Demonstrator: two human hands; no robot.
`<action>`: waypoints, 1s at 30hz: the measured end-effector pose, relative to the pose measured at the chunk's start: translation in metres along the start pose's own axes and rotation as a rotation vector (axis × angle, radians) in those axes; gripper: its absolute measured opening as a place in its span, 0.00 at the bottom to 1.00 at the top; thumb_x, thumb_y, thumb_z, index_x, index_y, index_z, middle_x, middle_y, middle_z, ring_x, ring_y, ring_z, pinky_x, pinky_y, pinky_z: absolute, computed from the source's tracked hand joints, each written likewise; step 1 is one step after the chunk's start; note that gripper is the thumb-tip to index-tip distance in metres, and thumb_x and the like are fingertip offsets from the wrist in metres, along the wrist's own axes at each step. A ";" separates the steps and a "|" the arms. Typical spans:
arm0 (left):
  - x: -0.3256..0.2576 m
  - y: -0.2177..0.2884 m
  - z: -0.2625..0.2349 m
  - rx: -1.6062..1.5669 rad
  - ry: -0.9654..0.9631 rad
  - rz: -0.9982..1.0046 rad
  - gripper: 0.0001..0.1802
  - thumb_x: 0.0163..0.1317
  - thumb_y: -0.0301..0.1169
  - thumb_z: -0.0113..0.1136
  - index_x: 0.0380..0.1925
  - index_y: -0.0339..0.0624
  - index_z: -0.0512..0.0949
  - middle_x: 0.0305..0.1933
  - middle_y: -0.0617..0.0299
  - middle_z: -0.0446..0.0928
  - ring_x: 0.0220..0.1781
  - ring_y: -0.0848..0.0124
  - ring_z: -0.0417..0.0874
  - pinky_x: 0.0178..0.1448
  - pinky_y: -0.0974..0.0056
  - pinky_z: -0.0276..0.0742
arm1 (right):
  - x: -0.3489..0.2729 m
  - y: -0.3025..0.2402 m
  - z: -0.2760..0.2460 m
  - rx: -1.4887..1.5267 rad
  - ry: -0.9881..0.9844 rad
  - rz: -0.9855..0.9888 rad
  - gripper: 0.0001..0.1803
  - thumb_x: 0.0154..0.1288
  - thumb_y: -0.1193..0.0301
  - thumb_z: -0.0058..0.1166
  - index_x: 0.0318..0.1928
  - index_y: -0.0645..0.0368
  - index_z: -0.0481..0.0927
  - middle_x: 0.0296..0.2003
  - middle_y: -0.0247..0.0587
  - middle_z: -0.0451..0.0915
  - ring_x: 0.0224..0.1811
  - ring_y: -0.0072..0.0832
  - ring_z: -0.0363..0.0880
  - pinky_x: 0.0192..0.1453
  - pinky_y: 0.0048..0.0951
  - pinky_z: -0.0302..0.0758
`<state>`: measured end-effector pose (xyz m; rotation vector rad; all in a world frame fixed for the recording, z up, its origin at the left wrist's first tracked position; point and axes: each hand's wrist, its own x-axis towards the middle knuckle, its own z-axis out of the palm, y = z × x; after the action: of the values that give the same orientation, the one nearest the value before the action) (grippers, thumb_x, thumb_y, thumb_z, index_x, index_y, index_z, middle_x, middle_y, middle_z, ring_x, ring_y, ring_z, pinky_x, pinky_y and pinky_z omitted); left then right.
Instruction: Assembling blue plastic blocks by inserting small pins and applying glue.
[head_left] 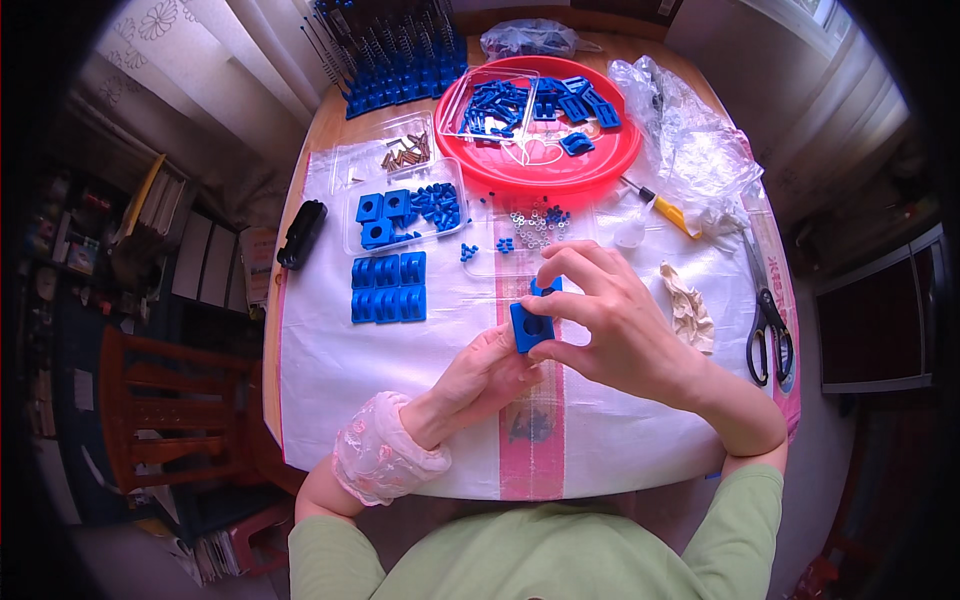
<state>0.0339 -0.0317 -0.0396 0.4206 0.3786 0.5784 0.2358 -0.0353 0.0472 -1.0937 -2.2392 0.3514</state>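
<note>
Near the middle of the table my left hand point(480, 372) grips a blue square plastic block with a round hole point(521, 342), thumb and fingers at its lower left side. My right hand point(622, 318) reaches over from the right, thumb at the block's lower right corner and index finger along its upper edge. Behind that edge a second blue piece point(546, 287) shows between the right fingers; whether it is joined to the block I cannot tell. Left of my hands, blue curved parts point(388, 305) stand in two rows. Beyond them a clear tray point(352, 222) holds blue blocks and small blue pieces.
A red round tray point(470, 172) at the back holds blue parts. Small blue and clear bits point(535, 228) lie before it. Scissors point(766, 330), a yellow cutter point(676, 216), crumpled plastic point(700, 150) and a beige glove-like piece point(688, 308) lie right; a black case point(301, 234) lies left.
</note>
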 end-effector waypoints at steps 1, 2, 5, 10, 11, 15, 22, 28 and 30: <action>0.000 0.000 0.001 -0.002 0.008 0.003 0.18 0.73 0.45 0.51 0.54 0.46 0.73 0.47 0.69 0.76 0.41 0.82 0.73 0.43 0.72 0.69 | 0.000 0.000 0.000 -0.001 0.001 -0.001 0.18 0.46 0.69 0.69 0.41 0.58 0.84 0.45 0.43 0.75 0.57 0.40 0.71 0.60 0.41 0.67; 0.000 0.000 0.002 -0.003 0.015 0.006 0.18 0.73 0.45 0.51 0.54 0.46 0.73 0.47 0.69 0.76 0.41 0.82 0.73 0.43 0.72 0.70 | 0.000 0.000 0.000 -0.002 0.002 -0.001 0.18 0.46 0.69 0.69 0.41 0.58 0.84 0.45 0.42 0.75 0.57 0.40 0.71 0.60 0.41 0.67; 0.000 -0.001 0.000 -0.005 0.012 0.003 0.19 0.73 0.45 0.52 0.55 0.46 0.72 0.47 0.69 0.76 0.42 0.82 0.73 0.44 0.71 0.70 | 0.000 0.000 -0.001 -0.005 -0.002 -0.001 0.18 0.46 0.69 0.69 0.41 0.58 0.84 0.45 0.42 0.75 0.56 0.40 0.71 0.60 0.40 0.67; 0.000 0.000 0.002 -0.001 0.009 -0.001 0.19 0.73 0.45 0.51 0.55 0.44 0.72 0.48 0.68 0.76 0.43 0.81 0.74 0.45 0.71 0.70 | 0.001 0.000 -0.001 -0.002 -0.001 -0.003 0.18 0.46 0.69 0.69 0.41 0.58 0.84 0.44 0.40 0.75 0.55 0.39 0.71 0.59 0.39 0.67; 0.000 0.000 0.002 -0.002 0.010 0.001 0.19 0.73 0.45 0.51 0.55 0.44 0.72 0.48 0.68 0.76 0.43 0.81 0.74 0.45 0.70 0.70 | 0.001 -0.001 -0.001 -0.001 -0.001 -0.002 0.18 0.46 0.69 0.70 0.40 0.58 0.84 0.44 0.40 0.75 0.55 0.39 0.71 0.59 0.39 0.67; 0.001 0.000 0.002 -0.007 0.023 -0.006 0.19 0.74 0.45 0.50 0.55 0.44 0.72 0.47 0.68 0.76 0.42 0.81 0.73 0.44 0.71 0.70 | 0.000 0.001 0.000 -0.007 0.001 0.001 0.18 0.45 0.68 0.70 0.40 0.59 0.84 0.44 0.40 0.75 0.54 0.39 0.71 0.59 0.39 0.67; 0.000 0.002 0.002 -0.002 -0.004 -0.027 0.21 0.76 0.45 0.46 0.56 0.41 0.71 0.42 0.69 0.74 0.37 0.82 0.69 0.41 0.74 0.67 | 0.000 0.003 0.000 0.042 -0.009 0.018 0.17 0.47 0.68 0.70 0.39 0.60 0.84 0.43 0.39 0.75 0.53 0.38 0.71 0.58 0.38 0.66; 0.000 0.001 0.001 -0.008 -0.006 -0.021 0.21 0.75 0.44 0.47 0.56 0.40 0.71 0.41 0.69 0.74 0.37 0.82 0.69 0.40 0.75 0.67 | 0.000 0.004 0.001 0.044 -0.018 0.025 0.17 0.47 0.67 0.70 0.39 0.60 0.84 0.42 0.39 0.75 0.53 0.37 0.71 0.57 0.37 0.66; 0.000 0.001 0.001 -0.008 0.000 -0.026 0.20 0.75 0.44 0.48 0.56 0.41 0.71 0.40 0.69 0.74 0.37 0.82 0.69 0.40 0.75 0.67 | 0.000 0.004 0.000 0.043 -0.023 0.030 0.17 0.47 0.67 0.70 0.39 0.61 0.84 0.42 0.39 0.75 0.53 0.37 0.71 0.57 0.37 0.66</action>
<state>0.0342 -0.0307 -0.0379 0.4073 0.3807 0.5549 0.2378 -0.0331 0.0451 -1.1070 -2.2272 0.4252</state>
